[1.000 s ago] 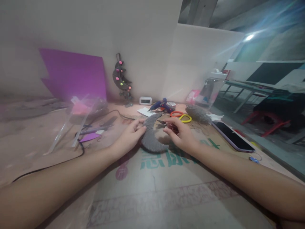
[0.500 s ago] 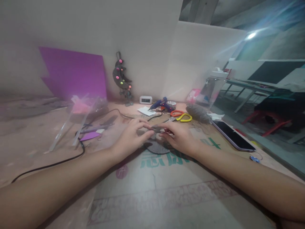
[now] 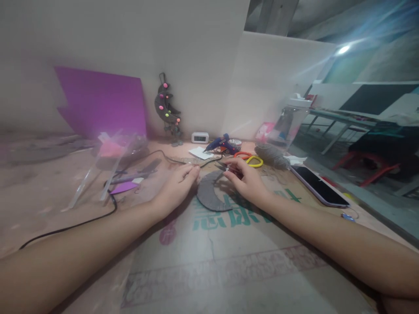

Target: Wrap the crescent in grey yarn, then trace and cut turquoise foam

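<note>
A dark grey crescent moon (image 3: 209, 196) wrapped in yarn lies flat on the printed cardboard (image 3: 196, 257) between my hands. My right hand (image 3: 244, 176) is closed around small scissors (image 3: 223, 167), whose dark blades stand apart over the crescent's upper part; the handles are hidden in my fingers. At the crescent's upper left edge, my left hand (image 3: 181, 181) has its fingers curled and pressed together. Whatever may be in that pinch is too small to make out.
Behind my hands are a blue glue gun (image 3: 222, 143), red-and-yellow-handled tools (image 3: 255, 161), a grey yarn ball (image 3: 271, 155) and a white clock (image 3: 200, 138). A phone (image 3: 319, 185) lies right. A decorated moon (image 3: 163, 104) hangs on the wall. A black cord (image 3: 72, 226) crosses the left side.
My hands have moved apart, the left one drawing back leftward and its fingers curling in. The scissor blades now show spread, and more of the crescent is uncovered.
</note>
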Motion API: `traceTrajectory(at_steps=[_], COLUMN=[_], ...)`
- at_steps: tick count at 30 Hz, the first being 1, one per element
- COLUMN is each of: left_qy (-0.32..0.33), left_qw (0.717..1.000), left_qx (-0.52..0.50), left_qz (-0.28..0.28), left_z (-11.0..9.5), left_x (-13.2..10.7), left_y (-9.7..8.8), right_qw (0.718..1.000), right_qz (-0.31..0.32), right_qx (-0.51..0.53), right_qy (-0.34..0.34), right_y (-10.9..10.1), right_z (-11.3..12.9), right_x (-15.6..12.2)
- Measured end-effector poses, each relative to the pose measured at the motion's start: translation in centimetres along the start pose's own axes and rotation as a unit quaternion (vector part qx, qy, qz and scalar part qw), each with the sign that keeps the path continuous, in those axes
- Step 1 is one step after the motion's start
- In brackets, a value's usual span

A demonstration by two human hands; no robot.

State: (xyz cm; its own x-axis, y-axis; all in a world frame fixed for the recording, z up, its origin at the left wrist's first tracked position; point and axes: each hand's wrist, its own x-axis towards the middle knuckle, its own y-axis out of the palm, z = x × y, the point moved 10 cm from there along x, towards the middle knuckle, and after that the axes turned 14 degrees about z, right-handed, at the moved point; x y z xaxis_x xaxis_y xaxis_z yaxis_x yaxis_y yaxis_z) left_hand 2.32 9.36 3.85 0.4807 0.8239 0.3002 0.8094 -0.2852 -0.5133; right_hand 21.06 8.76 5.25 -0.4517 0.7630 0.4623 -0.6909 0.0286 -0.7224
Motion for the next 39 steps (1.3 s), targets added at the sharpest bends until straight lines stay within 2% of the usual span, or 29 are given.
traceTrajectory(at_steps=[3,6,14,18,22,26,31,39], left_qy=[-0.007,0.014,0.004,0.016,0.036,0.061,0.006,-0.025], left_qw=[1.0,0.998,0.972,0.973,0.987,0.993,0.993,0.996], left_qx=[0.024,0.067,0.195,0.165,0.083,0.031,-0.026,-0.071], left_qz=[0.0,-0.002,0.131,0.161,0.131,0.094,0.112,0.047], left_z=[0.3,0.1,-0.2,-0.1,0.0,-0.9,-0.5,0.6], left_x=[0.0,-0.2,-0.2,-0.1,-0.2,-0.2,0.0,-0.1], left_y=[0.1,0.3,3.5,4.1,3.4,2.6,2.7,1.5], right_qw=[1.0,1.0,0.998,0.999,0.996,0.998,0.997,0.996], right_qz=[0.0,0.003,0.032,0.032,0.035,0.016,0.017,-0.018], right_qx=[0.018,0.009,-0.044,-0.001,0.073,0.058,-0.008,-0.051], right_qy=[0.007,0.002,0.006,0.032,0.046,-0.012,-0.081,-0.072], right_y=[0.0,0.0,0.5,0.7,0.9,0.4,0.4,-0.5], right_z=[-0.2,0.1,-0.1,-1.1,-1.6,0.2,2.2,2.3], right_x=[0.1,0.1,0.1,0.4,0.4,0.0,-0.5,-0.4])
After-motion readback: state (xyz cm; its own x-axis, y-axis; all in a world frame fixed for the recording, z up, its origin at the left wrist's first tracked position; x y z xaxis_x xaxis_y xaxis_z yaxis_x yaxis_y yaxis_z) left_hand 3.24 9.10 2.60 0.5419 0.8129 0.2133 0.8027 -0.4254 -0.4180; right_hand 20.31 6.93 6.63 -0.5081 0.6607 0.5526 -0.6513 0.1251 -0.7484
